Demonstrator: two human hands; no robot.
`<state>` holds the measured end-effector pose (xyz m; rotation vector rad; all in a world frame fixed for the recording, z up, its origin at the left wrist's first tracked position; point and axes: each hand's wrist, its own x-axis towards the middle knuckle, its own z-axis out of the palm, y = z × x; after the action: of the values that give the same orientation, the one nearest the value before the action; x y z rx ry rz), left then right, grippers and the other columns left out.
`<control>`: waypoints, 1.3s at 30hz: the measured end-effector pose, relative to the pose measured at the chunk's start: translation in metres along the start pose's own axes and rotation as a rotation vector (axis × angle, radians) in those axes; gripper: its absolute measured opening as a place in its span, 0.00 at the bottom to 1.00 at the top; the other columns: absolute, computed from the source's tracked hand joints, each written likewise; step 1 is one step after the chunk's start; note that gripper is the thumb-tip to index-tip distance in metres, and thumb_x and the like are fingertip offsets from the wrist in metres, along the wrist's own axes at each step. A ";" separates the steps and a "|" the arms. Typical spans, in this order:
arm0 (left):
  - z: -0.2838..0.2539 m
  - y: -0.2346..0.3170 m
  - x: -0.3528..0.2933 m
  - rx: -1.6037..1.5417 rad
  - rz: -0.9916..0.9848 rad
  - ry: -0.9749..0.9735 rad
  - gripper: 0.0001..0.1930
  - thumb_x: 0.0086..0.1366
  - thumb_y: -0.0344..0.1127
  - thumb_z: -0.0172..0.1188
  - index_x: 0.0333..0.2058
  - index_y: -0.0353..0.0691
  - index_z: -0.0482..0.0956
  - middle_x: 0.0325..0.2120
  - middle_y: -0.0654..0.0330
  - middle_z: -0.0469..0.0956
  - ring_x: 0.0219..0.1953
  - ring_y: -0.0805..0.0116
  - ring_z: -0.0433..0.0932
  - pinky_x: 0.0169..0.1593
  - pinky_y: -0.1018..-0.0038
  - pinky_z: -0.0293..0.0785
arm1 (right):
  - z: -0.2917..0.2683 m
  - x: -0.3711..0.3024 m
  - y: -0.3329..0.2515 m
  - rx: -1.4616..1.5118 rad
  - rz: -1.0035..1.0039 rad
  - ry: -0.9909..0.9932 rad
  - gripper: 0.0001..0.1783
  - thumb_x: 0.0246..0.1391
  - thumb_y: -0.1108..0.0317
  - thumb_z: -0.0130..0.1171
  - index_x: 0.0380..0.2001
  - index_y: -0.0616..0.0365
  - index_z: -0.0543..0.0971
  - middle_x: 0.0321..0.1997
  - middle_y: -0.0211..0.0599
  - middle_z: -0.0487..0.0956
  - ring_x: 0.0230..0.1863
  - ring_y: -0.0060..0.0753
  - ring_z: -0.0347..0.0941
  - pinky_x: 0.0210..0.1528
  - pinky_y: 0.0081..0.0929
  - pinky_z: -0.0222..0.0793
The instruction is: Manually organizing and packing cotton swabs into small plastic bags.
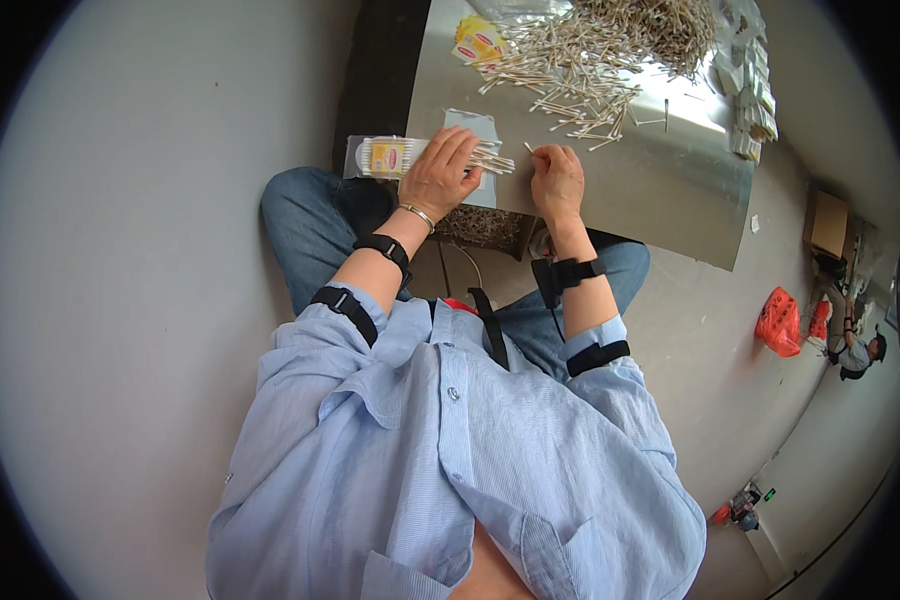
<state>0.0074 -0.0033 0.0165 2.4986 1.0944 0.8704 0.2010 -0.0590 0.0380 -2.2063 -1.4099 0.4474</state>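
Landmark: the metal sheet that serves as your table, lying across your lap as you sit on the floor.
Left hand: your left hand lies palm down at the sheet's near left corner, fingers spread over a bundle of cotton swabs, pressing it onto a clear plastic packet.
Right hand: your right hand rests on the sheet's near edge, just right of the bundle, fingers curled in; a single swab shows at its fingertips, but you cannot tell whether it is pinched.
Packet: overhangs the sheet's left edge, a flat lid piece just behind it.
Loose swabs: a large heap at the sheet's far end, strays scattered toward you.
Labels: yellow cards left of the heap.
Boxes: small folded cartons along the sheet's right edge.
Beyond the sheet: a red bag and another seated person on the floor, well apart to the right.
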 end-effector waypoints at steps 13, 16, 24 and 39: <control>0.005 -0.001 -0.003 -0.064 -0.049 0.041 0.37 0.53 0.38 0.66 0.59 0.35 0.59 0.60 0.48 0.61 0.63 0.52 0.61 0.66 0.62 0.60 | 0.030 0.019 -0.054 -0.031 -0.437 -0.079 0.11 0.52 0.71 0.54 0.40 0.53 0.78 0.45 0.37 0.74 0.49 0.49 0.67 0.51 0.44 0.62; 0.005 -0.001 -0.003 -0.023 -0.030 0.053 0.37 0.54 0.40 0.66 0.59 0.34 0.59 0.59 0.47 0.63 0.64 0.52 0.61 0.66 0.61 0.60 | 0.032 -0.001 -0.050 0.067 -0.466 0.080 0.19 0.55 0.70 0.53 0.51 0.58 0.73 0.57 0.46 0.70 0.60 0.53 0.62 0.60 0.46 0.57; -0.002 0.010 0.001 0.051 -0.029 0.004 0.25 0.60 0.36 0.52 0.56 0.35 0.67 0.56 0.53 0.68 0.62 0.60 0.63 0.68 0.64 0.56 | 0.035 -0.031 -0.029 -0.212 -0.470 -0.234 0.41 0.64 0.42 0.30 0.68 0.65 0.49 0.74 0.52 0.45 0.75 0.51 0.34 0.73 0.45 0.27; 0.009 0.005 -0.001 -0.036 -0.082 0.120 0.20 0.61 0.35 0.54 0.52 0.37 0.70 0.52 0.54 0.72 0.59 0.60 0.67 0.66 0.65 0.59 | 0.039 -0.026 -0.033 -0.244 -0.457 -0.216 0.42 0.63 0.39 0.26 0.69 0.62 0.48 0.74 0.48 0.44 0.76 0.48 0.32 0.73 0.43 0.25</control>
<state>0.0155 -0.0076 0.0119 2.3806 1.1989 1.0188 0.1451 -0.0622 0.0246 -1.9629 -2.1149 0.3722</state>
